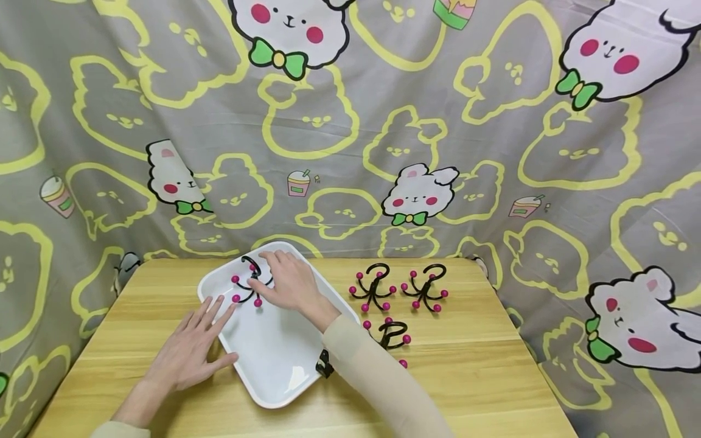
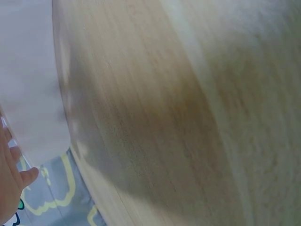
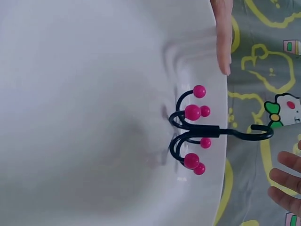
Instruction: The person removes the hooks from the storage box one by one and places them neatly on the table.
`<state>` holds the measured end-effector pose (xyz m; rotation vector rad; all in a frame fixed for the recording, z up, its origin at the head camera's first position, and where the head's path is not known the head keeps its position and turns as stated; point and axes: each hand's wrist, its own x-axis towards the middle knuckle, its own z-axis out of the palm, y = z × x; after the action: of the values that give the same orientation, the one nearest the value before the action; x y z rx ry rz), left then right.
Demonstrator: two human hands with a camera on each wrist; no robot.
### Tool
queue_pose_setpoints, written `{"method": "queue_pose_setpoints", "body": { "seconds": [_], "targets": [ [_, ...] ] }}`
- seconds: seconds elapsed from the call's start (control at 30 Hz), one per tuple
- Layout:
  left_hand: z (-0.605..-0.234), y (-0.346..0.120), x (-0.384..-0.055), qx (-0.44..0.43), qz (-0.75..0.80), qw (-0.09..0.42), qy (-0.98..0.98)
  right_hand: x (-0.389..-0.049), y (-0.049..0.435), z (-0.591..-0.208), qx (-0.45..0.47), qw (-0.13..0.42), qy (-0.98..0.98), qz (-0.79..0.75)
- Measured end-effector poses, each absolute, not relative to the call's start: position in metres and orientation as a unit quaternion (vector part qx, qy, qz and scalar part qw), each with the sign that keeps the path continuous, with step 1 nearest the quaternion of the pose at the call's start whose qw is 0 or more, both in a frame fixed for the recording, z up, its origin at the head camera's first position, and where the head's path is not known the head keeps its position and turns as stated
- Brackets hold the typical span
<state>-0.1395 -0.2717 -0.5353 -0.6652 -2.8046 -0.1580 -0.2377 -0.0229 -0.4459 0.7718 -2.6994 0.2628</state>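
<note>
A black multi-prong hanging hook with pink ball tips [image 1: 255,275] stands in the far end of the white tray [image 1: 274,359], its curved top up. My right hand [image 1: 290,281] hovers beside it, fingers loosely spread. In the right wrist view, a gap shows between those fingertips [image 3: 286,179] and the hook [image 3: 207,131]. At the tray's left rim is my left hand [image 1: 188,347], fingers spread and fairly straight, the tips touching the rim. The left wrist view shows part of that hand [image 2: 11,179] against the tray's outer side [image 2: 30,84].
Right of the tray, similar hooks stand on the wooden table: one at the back [image 1: 373,291], one farther right [image 1: 425,291], and a nearer one [image 1: 391,334] partly behind the right sleeve. A small black object [image 1: 324,364] shows at the tray's right edge. A patterned curtain [image 1: 339,121] hangs behind.
</note>
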Motion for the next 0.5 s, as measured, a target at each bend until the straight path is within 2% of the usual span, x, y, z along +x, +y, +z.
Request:
{"method": "queue_pose_setpoints", "body": {
  "seconds": [0.5],
  "targets": [
    [-0.533,-0.271,-0.139,-0.231,-0.055,0.130,-0.963,-0.272,-0.036,-0.461,0.256,0.111,-0.957,0.075]
  ]
}}
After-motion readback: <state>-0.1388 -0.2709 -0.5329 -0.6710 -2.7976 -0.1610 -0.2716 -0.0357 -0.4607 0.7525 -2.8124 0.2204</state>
